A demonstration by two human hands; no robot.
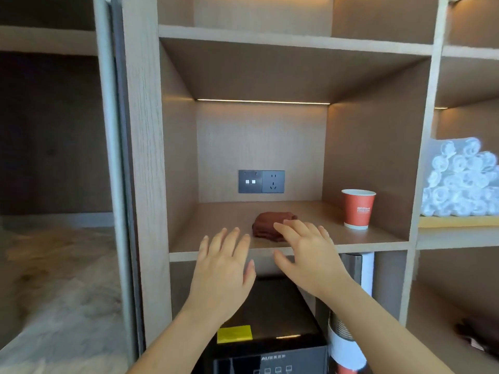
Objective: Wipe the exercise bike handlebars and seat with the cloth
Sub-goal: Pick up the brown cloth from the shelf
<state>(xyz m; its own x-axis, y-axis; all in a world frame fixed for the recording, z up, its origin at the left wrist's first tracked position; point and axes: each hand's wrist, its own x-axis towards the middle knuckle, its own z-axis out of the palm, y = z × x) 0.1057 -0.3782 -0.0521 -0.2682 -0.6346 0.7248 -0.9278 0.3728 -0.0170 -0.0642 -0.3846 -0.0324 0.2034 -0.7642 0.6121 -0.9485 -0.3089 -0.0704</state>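
Note:
A folded dark brown cloth (267, 225) lies on the wooden shelf (216, 217), near its front edge. My right hand (307, 255) is open with fingers spread, its fingertips over the cloth's right front corner; whether they touch it is unclear. My left hand (224, 268) is open too, held flat just left of the cloth at the shelf's front edge, holding nothing. No exercise bike is in view.
A red paper cup (357, 209) stands on the same shelf to the right. A power socket panel (261, 181) sits on the back wall. Rolled white towels (461, 182) fill the compartment at right. A black appliance (270, 333) and stacked cups (345, 344) sit below.

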